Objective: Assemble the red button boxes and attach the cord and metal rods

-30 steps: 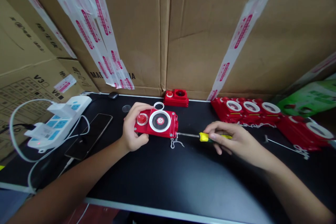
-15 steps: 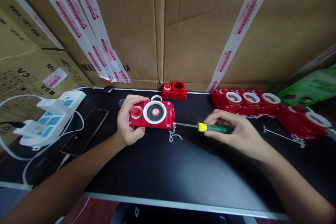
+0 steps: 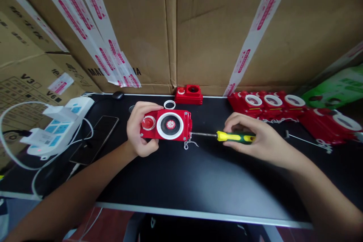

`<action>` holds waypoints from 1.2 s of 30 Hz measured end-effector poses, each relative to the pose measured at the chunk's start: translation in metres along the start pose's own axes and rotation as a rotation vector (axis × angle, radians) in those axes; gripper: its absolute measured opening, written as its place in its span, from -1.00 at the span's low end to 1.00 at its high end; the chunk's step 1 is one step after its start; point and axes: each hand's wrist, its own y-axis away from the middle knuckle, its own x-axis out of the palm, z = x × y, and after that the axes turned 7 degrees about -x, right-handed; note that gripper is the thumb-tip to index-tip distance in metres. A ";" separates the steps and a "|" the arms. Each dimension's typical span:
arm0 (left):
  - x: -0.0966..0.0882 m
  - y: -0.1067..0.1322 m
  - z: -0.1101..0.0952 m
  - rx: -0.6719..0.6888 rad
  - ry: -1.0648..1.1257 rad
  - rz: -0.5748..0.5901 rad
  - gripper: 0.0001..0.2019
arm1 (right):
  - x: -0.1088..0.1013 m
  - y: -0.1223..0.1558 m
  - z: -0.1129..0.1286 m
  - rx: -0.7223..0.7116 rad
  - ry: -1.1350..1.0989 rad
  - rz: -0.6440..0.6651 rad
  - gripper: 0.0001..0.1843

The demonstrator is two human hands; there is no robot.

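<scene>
My left hand (image 3: 142, 130) is wrapped round the left end of a red box-shaped device (image 3: 153, 135). The device has a red button on the left, a white ring round a dark disc, and screws at its corners. In my right hand (image 3: 252, 136) is a screwdriver (image 3: 234, 137) with a yellow and green handle. Its shaft points left, and the tip meets the device's right end near the lower corner. A short white chain or cord (image 3: 189, 144) hangs at that corner. A loose white ring (image 3: 169, 104) lies just behind the device.
Another red unit (image 3: 189, 95) stands against the cardboard (image 3: 210, 38). Several red devices (image 3: 266, 105) sit at right, near a thin metal rod (image 3: 306, 141). On the left are a white power strip (image 3: 61, 130) with cables and a phone (image 3: 95, 140).
The screwdriver handle has turned, now showing more yellow. Its tip stays at the device's right end. The view has shifted slightly.
</scene>
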 end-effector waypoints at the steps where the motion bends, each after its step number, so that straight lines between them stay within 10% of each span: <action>1: 0.000 0.000 0.000 -0.002 -0.005 -0.006 -0.36 | -0.001 0.000 0.000 -0.011 0.016 -0.005 -0.71; 9: -0.001 -0.001 0.001 0.011 -0.003 -0.035 -0.35 | 0.007 0.003 0.008 0.280 -0.295 0.070 -0.62; 23: 0.003 0.001 0.011 0.011 -0.018 -0.018 -0.32 | 0.006 -0.001 -0.002 0.072 0.030 -0.048 -0.69; 32: 0.005 0.002 0.010 0.056 -0.014 -0.030 -0.28 | 0.015 0.002 -0.005 0.244 -0.207 0.148 -0.62; 36: 0.005 0.001 0.009 0.057 -0.005 -0.023 -0.29 | 0.016 0.000 -0.006 0.107 -0.168 0.081 -0.64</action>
